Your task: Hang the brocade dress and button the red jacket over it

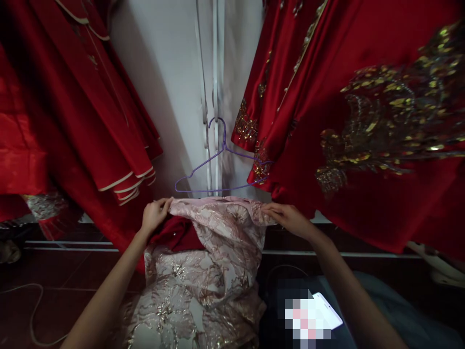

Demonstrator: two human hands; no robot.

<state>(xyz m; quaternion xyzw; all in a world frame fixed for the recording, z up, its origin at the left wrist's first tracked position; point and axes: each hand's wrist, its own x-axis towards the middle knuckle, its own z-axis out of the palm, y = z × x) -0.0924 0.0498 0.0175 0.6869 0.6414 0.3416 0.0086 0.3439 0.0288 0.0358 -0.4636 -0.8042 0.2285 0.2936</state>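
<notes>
Both forearms enter from the bottom edge, nearest the lens, and run up to one piece of cloth.

Grip: left hand (154, 215) has its fingers curled shut over the top left edge of the pink brocade garment (214, 252). Right hand (286, 218) lies palm down, fingers pinched on the top right edge. The hands are level with each other and hold the top edge stretched between them.

Position: the garment hangs from the two grips, in the centre of view and below the hands. It falls between the forearms to the bottom of the frame. Long axis is vertical, with the held edge up and running left to right. Metallic gold pattern faces the camera.

Contents: a red cloth (178, 235) shows inside the open top, just right of the left hand. I cannot tell whether it is a lining or a separate piece.

Outward:
- A purple wire hanger (218, 165) hangs directly above the held edge, near it, though contact cannot be judged. Its hook is on a white vertical rail (216, 72) against the pale wall.
- Plain red garments with cream trim (90, 121) hang at left.
- A red garment with gold embroidery (363, 121) hangs at right, its hem overlapping the hanger's right end.
- A lit phone (329, 310) sits low by the right forearm, partly blurred.
- A pale cable (34, 310) lies on the dark floor at lower left.
</notes>
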